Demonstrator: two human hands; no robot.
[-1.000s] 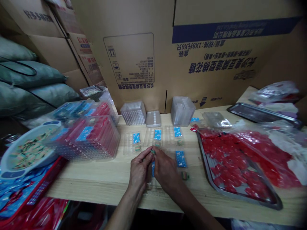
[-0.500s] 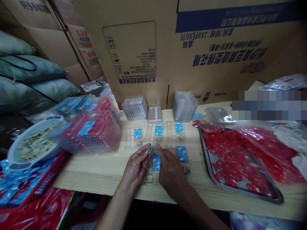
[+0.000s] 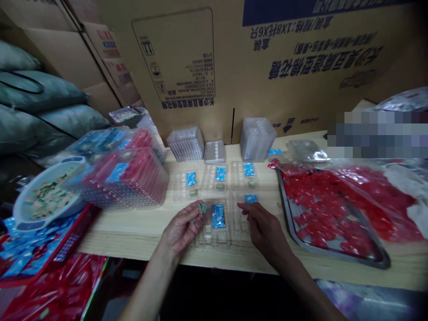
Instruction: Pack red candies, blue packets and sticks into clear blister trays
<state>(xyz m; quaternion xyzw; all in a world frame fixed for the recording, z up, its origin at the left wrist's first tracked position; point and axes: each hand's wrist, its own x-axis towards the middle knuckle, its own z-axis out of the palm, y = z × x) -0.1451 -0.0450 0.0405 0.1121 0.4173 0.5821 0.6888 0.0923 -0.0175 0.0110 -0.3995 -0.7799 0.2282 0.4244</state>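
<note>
I am reading this bench remotely from the head camera, with 12 o'clock at the far edge and the clock centred between the hands. The left hand [image 3: 180, 229] and right hand [image 3: 265, 232] are apart, with a clear blister tray [image 3: 220, 238] between them. At 8 o'clock, the left hand's thumb and fingertips close on a small striped piece [image 3: 202, 208], which sits just beside the tray and outside its compartments; the dim view leaves me unsure how firm that pinch is. The right hand lies open at 4 o'clock, its fingers reaching toward a blue card [image 3: 251, 199]. A second blue card [image 3: 218, 216] lies inside the tray. At 12 o'clock, three more clear trays [image 3: 210, 176] each hold a blue card and a small piece, backed by stacked clear trays [image 3: 185, 143] and a cardboard carton [image 3: 180, 58]. A white bowl [image 3: 47, 198] of similar pieces stands at 9 o'clock, and a metal tray [image 3: 287, 196] with red pieces [image 3: 321, 209] lies at 3 o'clock on the wooden bench [image 3: 127, 234]. For good handling, I advise keeping the pinch light and at the fingertips, and keeping the free hand clear so the thin tray stays flat and unshifted.
</note>
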